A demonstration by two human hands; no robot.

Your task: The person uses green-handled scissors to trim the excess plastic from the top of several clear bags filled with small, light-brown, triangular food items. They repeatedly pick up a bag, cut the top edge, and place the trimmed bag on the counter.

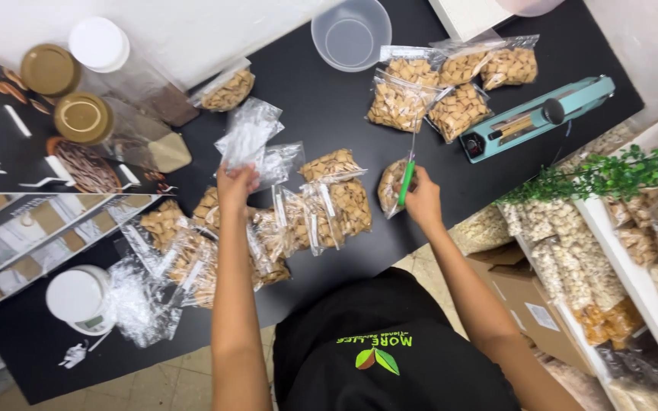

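Observation:
My left hand (235, 185) grips an empty clear plastic bag (247, 133), lifted a little over the black table (321, 106). My right hand (420, 199) holds a green-handled tool (407, 180), its thin metal end pointing away from me, beside a small filled bag (391, 185) of beige square snacks. Between my arms lies a heap of filled snack bags (321, 205). More filled bags (428, 95) lie farther back near a teal heat sealer (535, 118).
A clear plastic bowl (350, 34) stands at the far edge. Lidded jars (85, 118) sit at the left, a white scale (78, 298) and empty bags (142, 304) near the front left. Shelves of bagged snacks (573, 266) and a green plant (618, 171) are on the right.

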